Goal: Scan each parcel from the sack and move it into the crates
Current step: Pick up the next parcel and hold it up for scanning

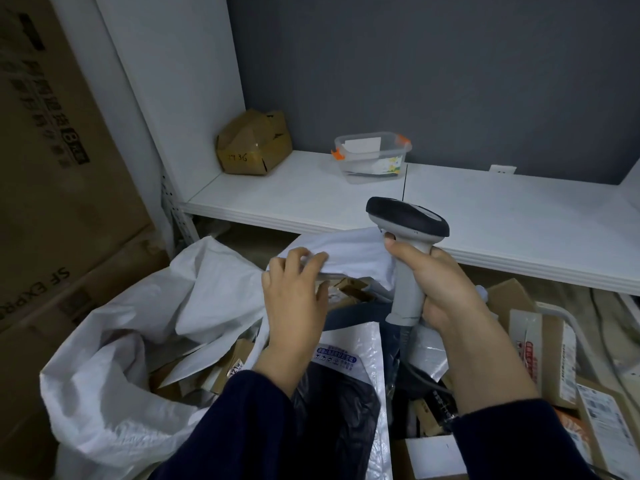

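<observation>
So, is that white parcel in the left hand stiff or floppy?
Probably floppy: the white parcel creases around the left hand. Likely light, since an edge grip holds it up. Its plastic skin may slip.

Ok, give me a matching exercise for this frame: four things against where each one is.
Things:
1 scanner
2 white parcel
3 brown box
4 clear tub

Places:
A on the shelf, orange clips on its rim
B gripped in the right hand
C in the shelf's left corner, digits written on it
D held at its edge by the left hand

Pairs: 1-B, 2-D, 3-C, 4-A.
</observation>
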